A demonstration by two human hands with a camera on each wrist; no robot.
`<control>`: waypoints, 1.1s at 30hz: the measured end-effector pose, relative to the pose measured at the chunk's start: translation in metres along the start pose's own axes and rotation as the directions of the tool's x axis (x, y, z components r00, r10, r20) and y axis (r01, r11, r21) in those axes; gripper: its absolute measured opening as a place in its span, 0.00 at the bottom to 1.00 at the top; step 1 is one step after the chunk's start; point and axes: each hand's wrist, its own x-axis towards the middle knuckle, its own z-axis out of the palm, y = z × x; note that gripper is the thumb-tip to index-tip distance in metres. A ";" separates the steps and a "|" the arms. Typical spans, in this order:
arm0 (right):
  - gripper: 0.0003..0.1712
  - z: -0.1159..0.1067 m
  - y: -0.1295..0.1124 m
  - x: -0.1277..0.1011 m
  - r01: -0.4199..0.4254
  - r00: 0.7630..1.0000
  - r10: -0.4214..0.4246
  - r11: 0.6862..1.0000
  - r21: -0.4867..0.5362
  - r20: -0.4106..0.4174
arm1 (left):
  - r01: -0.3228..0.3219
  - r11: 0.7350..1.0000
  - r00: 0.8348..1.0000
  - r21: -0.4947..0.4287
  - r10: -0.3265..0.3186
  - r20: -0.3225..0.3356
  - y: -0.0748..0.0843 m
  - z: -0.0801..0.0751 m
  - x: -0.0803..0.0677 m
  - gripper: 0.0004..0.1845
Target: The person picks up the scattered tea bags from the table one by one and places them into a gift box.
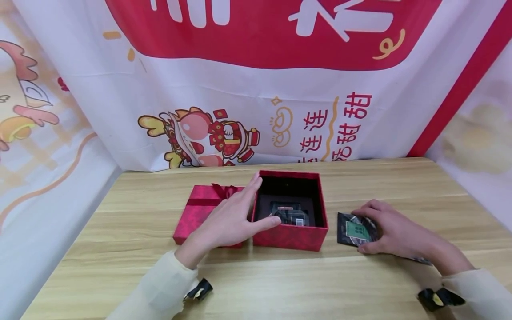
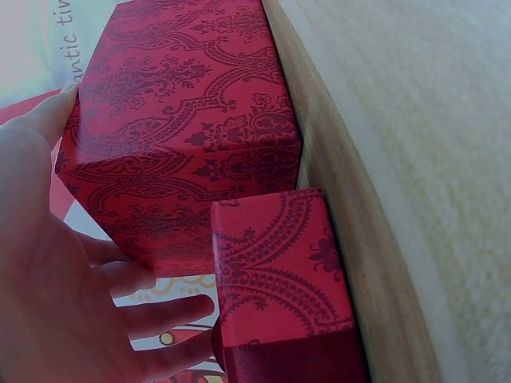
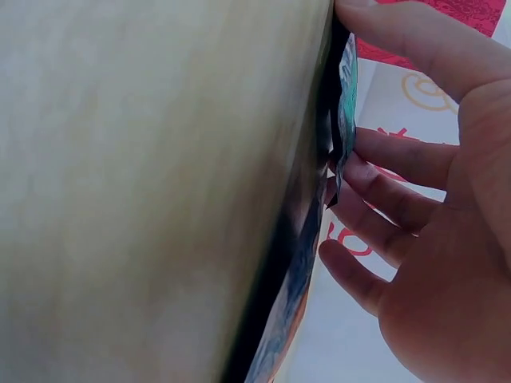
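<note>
Two differing holds: the left hand (image 1: 232, 218), spread wide and empty, touches the red box (image 1: 288, 238), perhaps steadying it; the right hand (image 1: 394, 231) curls round a green-labelled packet (image 1: 357, 230) on the table (image 1: 300, 289), edge-held probably because it lies flat.

The head camera looks forward and down on the table (image 1: 280, 284); wrist cameras peer close, tilted (left shares the red box (image 1: 288, 238)).

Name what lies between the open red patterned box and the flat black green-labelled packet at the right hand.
Only a narrow strip of bare light-wood tabletop separates the box from the packet; the head view shows it.
</note>
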 end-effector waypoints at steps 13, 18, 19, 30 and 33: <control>0.49 -0.016 -0.009 0.000 -0.041 0.996 0.043 0.998 0.040 -0.072 | -0.006 1.000 1.000 0.004 0.006 -0.007 0.002 -0.001 -0.002 0.61; 0.47 -0.029 -0.015 0.004 0.016 0.988 -0.010 0.999 0.035 -0.155 | -0.004 1.000 1.000 0.008 0.004 -0.008 0.001 -0.001 -0.001 0.61; 0.46 -0.031 -0.016 0.005 0.029 0.984 -0.022 0.999 0.032 -0.176 | -0.003 1.000 1.000 0.007 0.003 -0.007 0.001 -0.001 -0.001 0.61; 0.43 -0.049 -0.047 0.020 0.060 0.964 -0.035 0.995 0.085 -0.264 | -0.011 1.000 1.000 0.011 0.011 -0.012 0.002 -0.002 -0.002 0.61; 0.42 -0.050 -0.058 0.027 0.067 0.962 -0.036 0.992 0.104 -0.272 | -0.006 1.000 1.000 0.012 0.006 -0.009 0.002 -0.002 -0.002 0.61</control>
